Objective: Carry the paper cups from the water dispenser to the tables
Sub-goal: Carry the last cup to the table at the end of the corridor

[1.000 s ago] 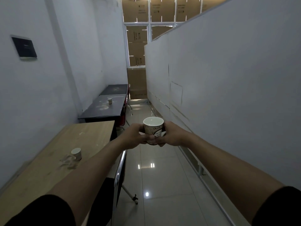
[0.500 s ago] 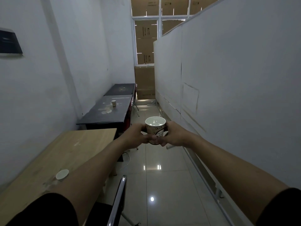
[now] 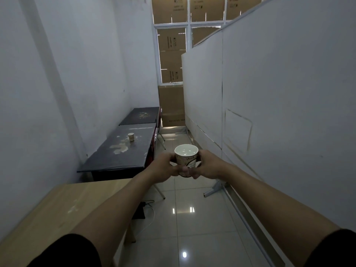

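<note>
A printed paper cup filled with water is held upright in front of me, over the tiled aisle. My left hand grips its left side and my right hand its right side, both arms stretched out. A second paper cup stands on the stained black table ahead on the left. Beyond it sits another black table. The wooden table lies nearest, at the lower left, partly covered by my left arm.
A white partition wall with a metal foot runs along the right. A white wall bounds the left. Cardboard boxes close the far end. Red chairs tuck beside the black tables. A cable lies on the glossy floor.
I have walked forward along the aisle with the cup held in both hands. The wooden table's cup and the near chair have dropped out of view. The black tables are closer.
</note>
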The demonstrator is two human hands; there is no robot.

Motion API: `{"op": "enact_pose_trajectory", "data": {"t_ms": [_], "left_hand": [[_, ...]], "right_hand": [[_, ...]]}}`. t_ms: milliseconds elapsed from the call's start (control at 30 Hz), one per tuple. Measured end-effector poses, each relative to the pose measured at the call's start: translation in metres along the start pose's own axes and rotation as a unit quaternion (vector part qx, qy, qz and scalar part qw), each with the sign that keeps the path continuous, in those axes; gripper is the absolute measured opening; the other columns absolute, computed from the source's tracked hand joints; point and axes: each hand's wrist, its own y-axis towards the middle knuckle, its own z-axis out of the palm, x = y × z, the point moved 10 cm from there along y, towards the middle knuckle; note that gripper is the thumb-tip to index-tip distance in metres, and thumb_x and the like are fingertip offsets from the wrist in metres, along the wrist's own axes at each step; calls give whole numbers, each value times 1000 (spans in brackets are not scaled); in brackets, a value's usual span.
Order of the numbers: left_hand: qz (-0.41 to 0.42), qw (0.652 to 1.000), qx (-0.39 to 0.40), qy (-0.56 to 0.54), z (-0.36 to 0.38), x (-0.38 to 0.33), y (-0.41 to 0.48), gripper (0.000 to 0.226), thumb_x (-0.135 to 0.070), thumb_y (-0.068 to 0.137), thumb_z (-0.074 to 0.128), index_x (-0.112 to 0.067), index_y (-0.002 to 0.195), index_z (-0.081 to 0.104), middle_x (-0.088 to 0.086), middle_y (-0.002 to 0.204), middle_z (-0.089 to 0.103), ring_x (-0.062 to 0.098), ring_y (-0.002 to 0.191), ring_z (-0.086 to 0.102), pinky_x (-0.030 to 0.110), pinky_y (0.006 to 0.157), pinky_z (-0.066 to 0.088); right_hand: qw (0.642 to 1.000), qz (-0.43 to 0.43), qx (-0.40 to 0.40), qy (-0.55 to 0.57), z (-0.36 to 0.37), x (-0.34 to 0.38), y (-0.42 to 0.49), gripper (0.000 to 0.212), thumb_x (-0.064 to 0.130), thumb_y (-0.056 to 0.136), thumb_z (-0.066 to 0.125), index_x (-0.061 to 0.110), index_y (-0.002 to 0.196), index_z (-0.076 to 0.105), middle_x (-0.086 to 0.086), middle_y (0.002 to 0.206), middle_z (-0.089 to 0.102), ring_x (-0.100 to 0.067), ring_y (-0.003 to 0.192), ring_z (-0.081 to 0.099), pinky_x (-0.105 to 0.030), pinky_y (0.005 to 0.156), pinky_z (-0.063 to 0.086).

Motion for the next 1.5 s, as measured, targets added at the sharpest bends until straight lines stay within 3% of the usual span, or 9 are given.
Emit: {"op": "enact_pose_trajectory", "data": {"t_ms": [200,400,467,600,733,1000,1267,1400,1500], "left_hand": [[-5,1000,-10,2,-22,42,103,28,-23,81,81,-38,100,67,-12,102,71,5,86,71,26,72,61],[-4,999,-22,33,-39,74,215,28,-27,82,80,-42,100,64,-21,98,68,-3,89,66,20,72,57],[-14,999,-30,38,-47,86,254,31,-28,82,80,-33,109,66,-20,99,67,0,90,66,21,73,57],[-23,998,-49,37,-64,107,326,36,-25,84,79,-20,118,66,-18,95,68,-5,74,69,11,58,51],[-30,997,-51,45,-76,133,390,33,-24,85,78,-20,116,66,-15,95,67,4,74,69,14,59,53],[-26,997,-59,50,-116,204,523,42,-23,86,77,-13,124,64,-4,103,70,17,88,70,25,70,60],[-13,997,-40,67,-190,263,685,32,-22,86,77,-20,116,68,-11,99,69,11,91,68,13,68,55],[-13,998,-36,51,-219,296,758,34,-18,85,77,-16,118,68,-1,106,71,19,98,69,32,79,61],[-16,998,-32,42,-234,325,810,25,-16,85,77,-25,107,68,-7,98,71,16,90,69,30,75,61]], "right_hand": [[1000,-6,-1,16,-33,-45,99,72,6,80,85,15,144,53,-5,123,67,-20,106,68,-42,77,67],[1000,-21,13,11,-78,-91,203,74,4,81,85,16,146,50,-2,123,65,-17,106,66,-36,75,66],[999,-22,22,11,-94,-105,239,72,3,81,85,16,143,51,5,116,64,-13,102,65,-33,73,66],[999,-30,26,13,-120,-132,311,69,3,82,84,16,143,53,10,111,64,-10,95,67,-27,67,64],[998,-36,30,29,-137,-164,376,69,3,82,84,14,143,54,-2,121,66,-18,106,67,-37,74,67],[997,-48,42,39,-161,-216,521,67,5,78,88,21,136,58,1,117,69,-18,103,69,-42,76,67],[996,-53,34,63,-200,-251,691,54,5,77,88,28,120,64,3,109,73,-9,96,70,-43,75,66],[995,-50,28,77,-218,-273,772,51,7,78,89,25,120,66,0,109,74,-11,95,70,-41,75,66],[995,-49,29,79,-227,-295,828,49,7,77,89,33,112,67,1,109,75,-10,96,70,-40,74,66]]}}
